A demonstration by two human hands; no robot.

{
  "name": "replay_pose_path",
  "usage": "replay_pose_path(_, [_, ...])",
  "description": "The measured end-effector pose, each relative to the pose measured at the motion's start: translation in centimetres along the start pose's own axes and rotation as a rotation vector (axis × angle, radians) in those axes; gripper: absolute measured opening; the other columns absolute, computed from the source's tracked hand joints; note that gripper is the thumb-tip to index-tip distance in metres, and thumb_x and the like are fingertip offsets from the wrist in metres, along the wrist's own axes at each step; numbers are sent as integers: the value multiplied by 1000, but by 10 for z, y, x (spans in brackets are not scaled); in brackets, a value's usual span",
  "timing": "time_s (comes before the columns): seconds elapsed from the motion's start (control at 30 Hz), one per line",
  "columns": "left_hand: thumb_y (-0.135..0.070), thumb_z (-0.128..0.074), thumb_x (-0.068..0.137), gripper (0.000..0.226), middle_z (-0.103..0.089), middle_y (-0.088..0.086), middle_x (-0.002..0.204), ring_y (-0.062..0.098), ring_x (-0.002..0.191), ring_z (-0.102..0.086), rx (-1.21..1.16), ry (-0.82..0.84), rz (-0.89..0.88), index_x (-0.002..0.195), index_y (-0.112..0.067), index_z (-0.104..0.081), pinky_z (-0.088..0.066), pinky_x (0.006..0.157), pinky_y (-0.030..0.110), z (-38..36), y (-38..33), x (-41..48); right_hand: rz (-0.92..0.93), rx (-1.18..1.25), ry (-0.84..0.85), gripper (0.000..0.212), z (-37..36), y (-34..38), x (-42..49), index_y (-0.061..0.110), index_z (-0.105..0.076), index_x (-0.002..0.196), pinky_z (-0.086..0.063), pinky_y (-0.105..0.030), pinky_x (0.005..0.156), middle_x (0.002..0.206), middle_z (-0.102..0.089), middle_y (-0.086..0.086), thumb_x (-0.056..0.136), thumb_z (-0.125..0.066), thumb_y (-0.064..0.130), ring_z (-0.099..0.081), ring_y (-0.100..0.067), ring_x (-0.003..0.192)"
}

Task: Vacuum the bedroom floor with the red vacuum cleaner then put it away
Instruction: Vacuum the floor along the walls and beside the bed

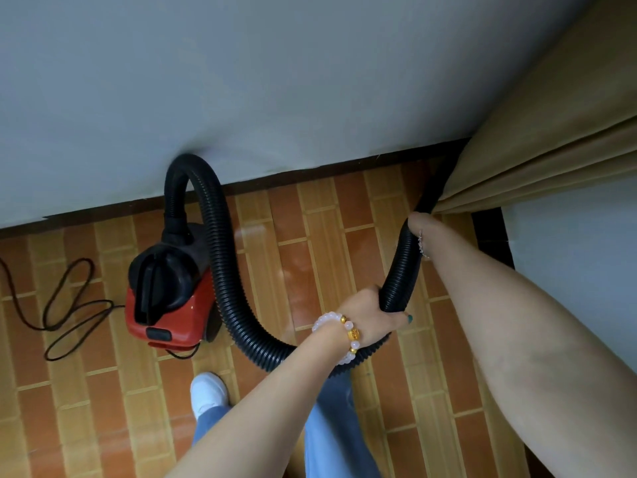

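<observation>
The left hand (372, 313) and right hand (418, 229) both grip the black ribbed plastic hose (224, 270). Its tip is hidden behind the tan fabric curtain (534, 150) at the corner of the brick-patterned floor (310, 236). The red-and-black canister vacuum cleaner (169, 305) sits by the floor's wall edge, so sweep slowly along the skirting without kinking the hose.

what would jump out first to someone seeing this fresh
The red vacuum cleaner sits on the floor at left, its black hose looping up and across. Both hands grip that hose at centre right: the left hand, wearing a beaded bracelet, and the right hand nearer the tan curtain.
</observation>
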State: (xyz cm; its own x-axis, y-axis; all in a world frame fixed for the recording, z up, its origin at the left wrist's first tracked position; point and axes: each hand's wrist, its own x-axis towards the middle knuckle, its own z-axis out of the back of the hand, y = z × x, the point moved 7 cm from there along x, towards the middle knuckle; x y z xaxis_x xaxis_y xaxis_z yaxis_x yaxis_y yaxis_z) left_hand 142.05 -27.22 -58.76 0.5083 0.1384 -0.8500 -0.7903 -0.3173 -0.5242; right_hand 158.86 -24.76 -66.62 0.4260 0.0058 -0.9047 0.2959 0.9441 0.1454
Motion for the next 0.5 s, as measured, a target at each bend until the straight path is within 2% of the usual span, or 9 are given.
replay_pose_path(0.03, [-28, -64, 85, 42, -61, 9, 94, 23, 75, -59, 7, 2, -5, 118, -7, -47, -52, 66, 33, -1, -2, 1, 15, -41, -2, 38, 3, 0, 4, -5, -48, 127, -41, -22, 65, 73, -45, -3, 98, -37, 16, -43, -17, 59])
replay_pose_path(0.1, [-27, -64, 85, 42, -61, 10, 94, 23, 75, -59, 39, 2, -19, 117, -7, -47, -53, 69, 35, -4, -5, 1, -17, -20, 9, 27, 7, -3, 10, -2, -54, 104, -44, -28, 70, 75, -48, -8, 97, -38, 18, -45, -20, 61])
replay_pose_path(0.17, [-24, -64, 84, 39, -60, 10, 90, 23, 72, -58, 40, 6, -33, 115, -6, -48, -53, 68, 36, -5, -9, 1, -30, -31, 3, 23, 14, -4, 9, 1, -50, 91, -42, -30, 61, 72, -48, -11, 97, -35, 17, -45, -22, 58])
replay_pose_path(0.23, [-21, -62, 85, 33, -59, 9, 85, 22, 67, -57, 33, 16, -47, 111, -5, -48, -51, 64, 34, -8, -12, 0, -28, -39, -19, 24, 22, -4, 6, 1, -49, 94, -43, -30, 52, 71, -51, -12, 98, -35, 19, -47, -22, 57])
replay_pose_path(0.37, [-18, -60, 87, 22, -53, 0, 74, 11, 52, -53, 38, 72, -88, 100, -12, -43, -44, 48, 22, -19, -13, -5, -25, -9, 0, 23, 29, -15, -4, 3, -49, 109, -44, -21, 32, 70, -54, -14, 99, -36, 19, -49, -23, 53])
replay_pose_path(0.5, [-20, -63, 84, 28, -53, 1, 80, 14, 58, -53, 45, 71, -71, 103, -12, -45, -45, 50, 24, -23, 11, -19, 5, -46, 7, 39, 10, -28, -16, 2, -48, 124, -47, -25, 41, 80, -57, -14, 100, -34, 29, -52, -22, 56])
